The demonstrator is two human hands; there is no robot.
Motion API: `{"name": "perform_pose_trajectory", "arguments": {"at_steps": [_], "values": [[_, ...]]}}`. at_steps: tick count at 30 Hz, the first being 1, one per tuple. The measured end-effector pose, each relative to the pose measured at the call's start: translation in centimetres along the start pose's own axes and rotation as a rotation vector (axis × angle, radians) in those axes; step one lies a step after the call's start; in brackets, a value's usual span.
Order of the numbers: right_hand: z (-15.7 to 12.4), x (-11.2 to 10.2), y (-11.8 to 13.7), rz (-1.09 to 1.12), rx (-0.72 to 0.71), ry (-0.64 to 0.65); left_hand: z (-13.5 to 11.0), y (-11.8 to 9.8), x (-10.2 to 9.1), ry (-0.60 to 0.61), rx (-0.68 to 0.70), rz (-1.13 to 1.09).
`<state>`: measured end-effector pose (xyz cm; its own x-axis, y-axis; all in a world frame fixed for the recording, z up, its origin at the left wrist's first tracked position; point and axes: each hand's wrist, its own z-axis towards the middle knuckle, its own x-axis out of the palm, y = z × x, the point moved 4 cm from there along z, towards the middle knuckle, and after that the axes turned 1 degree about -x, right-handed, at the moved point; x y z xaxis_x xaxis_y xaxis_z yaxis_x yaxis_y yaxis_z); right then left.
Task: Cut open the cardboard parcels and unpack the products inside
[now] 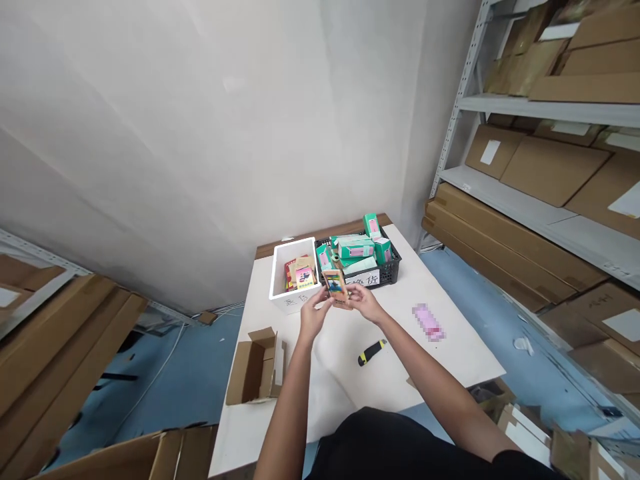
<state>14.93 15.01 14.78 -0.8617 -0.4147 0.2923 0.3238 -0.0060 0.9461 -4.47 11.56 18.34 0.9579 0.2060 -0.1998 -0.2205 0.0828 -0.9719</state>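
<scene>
Left hand (313, 316) and right hand (367, 304) pinch the small box (336, 287) between their fingers (357, 290), long axis toward the bench's (463, 353) back edge

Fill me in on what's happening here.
A person's left hand and right hand hold a small, flat, picture-fronted pack over the table. Beyond are a white box with colourful packs inside and a black crate of green boxes. A black-and-yellow cutter and an open cardboard box rest nearer.
</scene>
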Motion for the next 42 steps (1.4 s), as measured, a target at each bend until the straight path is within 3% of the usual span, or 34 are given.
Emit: {"name": "perform_pose_trajectory", "arguments": {"at_steps": [2, 4, 6, 9, 12, 15, 17, 22, 24, 28, 32, 36, 40, 42], "values": [[0.4, 1.7, 0.3, -0.056, -0.057, 0.094, -0.3, -0.8, 1.0, 0.025, 0.01, -0.071], [1.0, 2.6, 0.4, -0.089, -0.084, 0.116, -0.3, -1.0, 0.5, -0.018, -0.003, -0.151], [1.9, 2.5, 0.4, -0.116, -0.085, 0.001, -0.1, -1.0, -1.2, -0.04, -0.047, -0.234], [3.3, 1.9, 0.0, -0.113, -0.021, -0.172, 0.2, -0.8, -4.8, 0.028, -0.141, -0.328], [4.4, 3.2, -0.4, -0.003, 0.091, -0.047, 0.8, -0.5, -7.8, 0.072, -0.177, -0.354], [5.0, 5.4, -0.3, 0.023, 0.093, -0.01, 1.6, -0.2, -9.5, -0.064, -0.124, -0.246], [5.4, 7.0, -0.1, -0.019, 0.023, -0.036, 2.0, 0.1, -9.6, -0.134, -0.068, -0.158], [6.9, 10.8, -1.3, -0.187, -0.089, 0.068, 3.2, 1.5, -8.5, -0.007, -0.033, -0.205], [7.7, 10.6, -2.5, -0.204, -0.073, -0.053, 3.8, 2.9, -9.4, -0.031, -0.086, -0.27], [8.9, 8.1, -5.5, -0.327, 0.004, -0.456, 4.9, 6.8, -12.1, -0.039, -0.221, -0.436], [11.0, 8.0, -8.5, -0.293, 0.1, -0.362, 6.3, 10.3, -14.0, -0.018, -0.285, -0.535], [15.5, 8.9, -9.0, -0.331, 0.05, -0.345, 10.6, 11.2, -15.2, -0.004, -0.284, -0.503], [19.7, 8.2, -8.3, -0.583, 0.057, -0.495, 16.2, 10.3, -16.9, -0.059, -0.222, -0.156], [19.9, 7.5, -9.0, -0.704, 0.109, -0.529, 16.8, 10.6, -17.5, -0.088, -0.153, -0.036]]}}
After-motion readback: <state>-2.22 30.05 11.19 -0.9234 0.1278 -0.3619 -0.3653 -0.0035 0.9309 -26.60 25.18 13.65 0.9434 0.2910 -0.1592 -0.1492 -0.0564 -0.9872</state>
